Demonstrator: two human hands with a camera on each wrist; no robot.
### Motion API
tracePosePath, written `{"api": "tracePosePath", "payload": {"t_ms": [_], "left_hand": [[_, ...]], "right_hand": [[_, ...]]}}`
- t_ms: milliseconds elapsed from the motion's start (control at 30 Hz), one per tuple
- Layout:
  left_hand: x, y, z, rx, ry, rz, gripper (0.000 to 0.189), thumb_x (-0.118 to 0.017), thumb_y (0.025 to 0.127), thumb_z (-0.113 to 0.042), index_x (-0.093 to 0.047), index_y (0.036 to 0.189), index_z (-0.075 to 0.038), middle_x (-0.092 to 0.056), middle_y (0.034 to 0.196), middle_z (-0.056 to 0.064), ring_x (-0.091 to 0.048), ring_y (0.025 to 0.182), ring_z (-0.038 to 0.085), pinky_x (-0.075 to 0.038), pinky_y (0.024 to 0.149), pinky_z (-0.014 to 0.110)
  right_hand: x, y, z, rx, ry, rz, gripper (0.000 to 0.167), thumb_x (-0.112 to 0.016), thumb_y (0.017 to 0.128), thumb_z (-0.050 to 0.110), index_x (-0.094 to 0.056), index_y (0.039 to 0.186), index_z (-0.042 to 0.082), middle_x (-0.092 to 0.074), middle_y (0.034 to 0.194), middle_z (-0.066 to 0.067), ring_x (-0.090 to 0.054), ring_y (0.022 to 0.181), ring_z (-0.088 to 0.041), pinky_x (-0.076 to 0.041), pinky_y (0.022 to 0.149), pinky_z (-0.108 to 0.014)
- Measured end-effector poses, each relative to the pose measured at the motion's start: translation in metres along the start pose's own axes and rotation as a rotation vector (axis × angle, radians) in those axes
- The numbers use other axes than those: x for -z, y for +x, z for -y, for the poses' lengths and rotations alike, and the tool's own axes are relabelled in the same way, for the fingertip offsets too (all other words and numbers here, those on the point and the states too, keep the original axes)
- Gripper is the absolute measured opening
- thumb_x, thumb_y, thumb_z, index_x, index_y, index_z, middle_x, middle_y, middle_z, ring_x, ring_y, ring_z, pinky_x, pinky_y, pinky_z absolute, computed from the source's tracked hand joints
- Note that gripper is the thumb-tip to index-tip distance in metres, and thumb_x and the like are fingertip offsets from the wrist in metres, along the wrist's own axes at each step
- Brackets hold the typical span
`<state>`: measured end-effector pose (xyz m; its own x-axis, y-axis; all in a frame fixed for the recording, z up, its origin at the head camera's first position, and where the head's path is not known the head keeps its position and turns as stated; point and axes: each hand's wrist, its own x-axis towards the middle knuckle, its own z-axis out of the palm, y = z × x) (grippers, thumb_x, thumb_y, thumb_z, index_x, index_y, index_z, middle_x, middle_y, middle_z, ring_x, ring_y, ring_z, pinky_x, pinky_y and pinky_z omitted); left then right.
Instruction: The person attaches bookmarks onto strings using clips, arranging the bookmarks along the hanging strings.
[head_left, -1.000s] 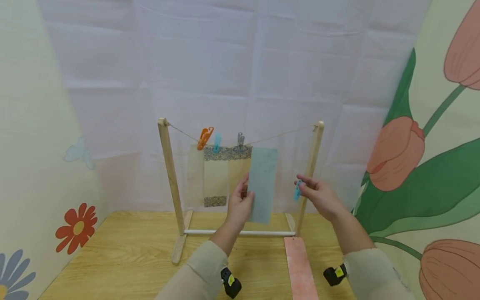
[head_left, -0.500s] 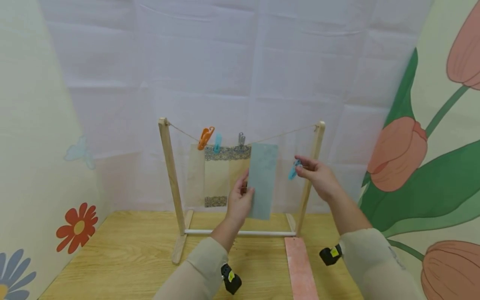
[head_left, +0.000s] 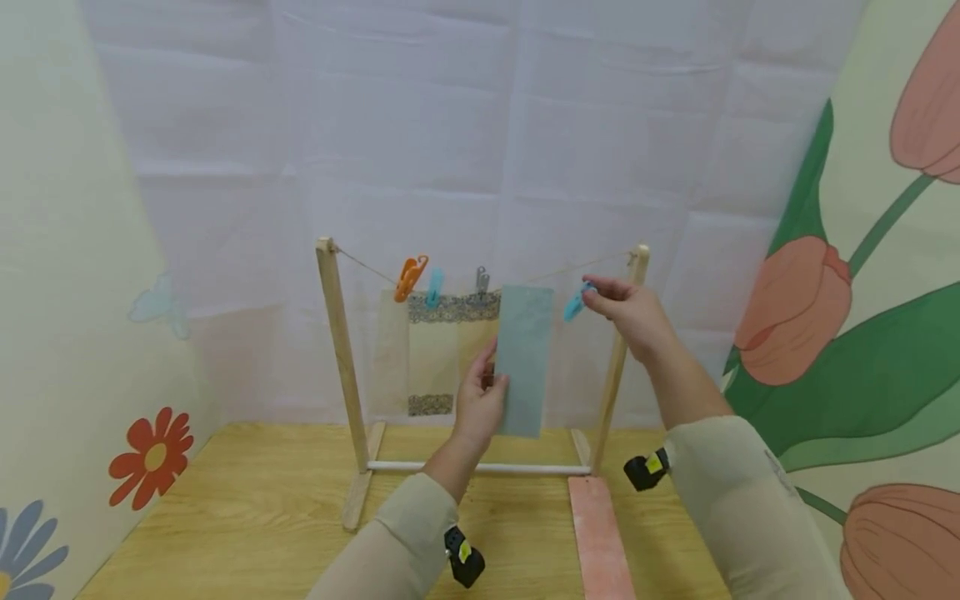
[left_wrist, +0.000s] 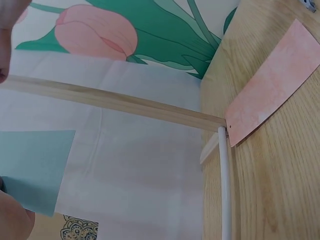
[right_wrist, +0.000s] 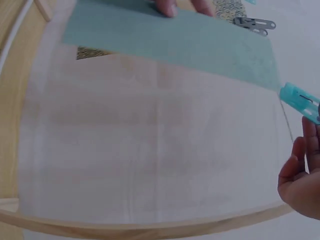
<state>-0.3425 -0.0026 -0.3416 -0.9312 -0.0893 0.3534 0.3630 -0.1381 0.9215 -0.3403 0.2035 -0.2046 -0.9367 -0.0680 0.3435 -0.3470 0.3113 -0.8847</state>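
My left hand pinches a pale blue-green paper strip by its left edge, holding it upright with its top near the string. To the right of the strip, my right hand pinches a light blue clothespin between thumb and fingers. In the right wrist view, the clothespin's tip is close to the strip's upper corner; whether they touch I cannot tell. Patterned beige papers hang on the string, with orange, blue and grey clothespins at their top.
The string runs between two wooden posts joined by a white rod at the bottom. A pink paper strip lies on the wooden table at the right post's foot. White cloth covers the back.
My right hand has risen and moved left with the blue clothespin, closer to the strip's top. My left hand has lifted the blue-green strip slightly.
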Motion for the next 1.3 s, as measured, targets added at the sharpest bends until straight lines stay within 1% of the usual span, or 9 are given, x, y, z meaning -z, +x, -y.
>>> {"api": "tracePosePath", "payload": {"t_ms": [133, 267, 367, 467, 567, 667, 833, 1067, 1300], "left_hand": [[0.000, 0.002, 0.002, -0.007, 0.011, -0.009, 0.053, -0.053, 0.094, 0.004, -0.050, 0.143, -0.016, -0.059, 0.111, 0.018, -0.048, 0.084, 0.012, -0.045, 0.071, 0.025], [-0.002, 0.005, 0.002, -0.017, 0.028, -0.032, 0.053, -0.055, 0.093, 0.005, -0.052, 0.142, -0.016, -0.060, 0.110, 0.018, -0.050, 0.085, 0.012, -0.045, 0.072, 0.024], [-0.004, 0.008, 0.001, -0.015, 0.048, -0.050, 0.053, -0.056, 0.092, 0.004, -0.053, 0.141, -0.017, -0.061, 0.110, 0.016, -0.051, 0.086, 0.012, -0.045, 0.073, 0.024], [-0.005, 0.009, -0.001, -0.010, 0.053, -0.058, 0.053, -0.056, 0.092, 0.004, -0.053, 0.141, -0.018, -0.061, 0.108, 0.016, -0.051, 0.085, 0.012, -0.044, 0.073, 0.023], [-0.006, 0.008, -0.001, -0.002, 0.041, -0.057, 0.053, -0.056, 0.093, 0.004, -0.053, 0.141, -0.017, -0.061, 0.107, 0.015, -0.050, 0.084, 0.012, -0.044, 0.072, 0.023], [-0.006, 0.007, 0.001, 0.001, 0.029, -0.049, 0.052, -0.055, 0.093, 0.003, -0.052, 0.141, -0.016, -0.060, 0.106, 0.015, -0.050, 0.084, 0.012, -0.044, 0.071, 0.023], [-0.008, 0.006, 0.003, -0.004, 0.006, -0.028, 0.051, -0.053, 0.094, 0.004, -0.051, 0.142, -0.015, -0.058, 0.108, 0.015, -0.048, 0.084, 0.012, -0.044, 0.071, 0.024], [-0.012, 0.003, 0.001, 0.007, -0.004, -0.020, 0.051, -0.051, 0.096, 0.004, -0.050, 0.143, -0.015, -0.057, 0.109, 0.015, -0.047, 0.085, 0.012, -0.043, 0.072, 0.024], [-0.013, 0.005, 0.003, 0.009, -0.005, -0.021, 0.050, -0.050, 0.096, 0.004, -0.050, 0.143, -0.015, -0.057, 0.109, 0.015, -0.046, 0.084, 0.012, -0.043, 0.072, 0.024]], "right_hand": [[-0.008, 0.011, 0.018, 0.024, 0.002, -0.065, 0.049, -0.067, 0.093, 0.022, -0.054, 0.134, -0.001, -0.065, 0.081, 0.030, -0.049, 0.127, -0.025, -0.025, 0.120, -0.045], [-0.018, 0.023, 0.034, 0.036, -0.006, -0.109, 0.045, -0.068, 0.093, 0.018, -0.057, 0.131, -0.003, -0.062, 0.074, 0.031, -0.053, 0.121, -0.023, -0.028, 0.118, -0.043], [-0.025, 0.031, 0.042, 0.028, -0.022, -0.139, 0.044, -0.070, 0.091, 0.021, -0.061, 0.128, 0.000, -0.065, 0.079, 0.025, -0.056, 0.118, -0.020, -0.033, 0.115, -0.040], [-0.032, 0.039, 0.048, 0.020, -0.071, -0.153, 0.041, -0.071, 0.090, 0.024, -0.065, 0.126, 0.006, -0.071, 0.096, 0.010, -0.056, 0.120, -0.022, -0.038, 0.112, -0.039], [-0.038, 0.045, 0.051, 0.009, -0.134, -0.130, 0.038, -0.070, 0.091, 0.026, -0.066, 0.126, 0.010, -0.069, 0.116, -0.003, -0.055, 0.121, -0.022, -0.040, 0.110, -0.040], [-0.043, 0.049, 0.052, 0.022, -0.176, -0.100, 0.036, -0.068, 0.092, 0.023, -0.066, 0.125, 0.008, -0.067, 0.125, -0.011, -0.055, 0.118, -0.023, -0.042, 0.107, -0.040], [-0.046, 0.053, 0.053, 0.036, -0.246, -0.070, 0.035, -0.066, 0.094, 0.023, -0.065, 0.126, 0.007, -0.065, 0.128, -0.014, -0.055, 0.122, -0.026, -0.042, 0.108, -0.042], [-0.045, 0.051, 0.053, -0.030, -0.305, -0.009, 0.036, -0.063, 0.096, 0.025, -0.064, 0.128, 0.008, -0.062, 0.132, -0.014, -0.053, 0.127, -0.028, -0.039, 0.111, -0.045], [-0.046, 0.051, 0.053, -0.041, -0.334, 0.033, 0.038, -0.061, 0.097, 0.026, -0.061, 0.131, 0.008, -0.061, 0.133, -0.014, -0.052, 0.128, -0.029, -0.039, 0.112, -0.046]]}}
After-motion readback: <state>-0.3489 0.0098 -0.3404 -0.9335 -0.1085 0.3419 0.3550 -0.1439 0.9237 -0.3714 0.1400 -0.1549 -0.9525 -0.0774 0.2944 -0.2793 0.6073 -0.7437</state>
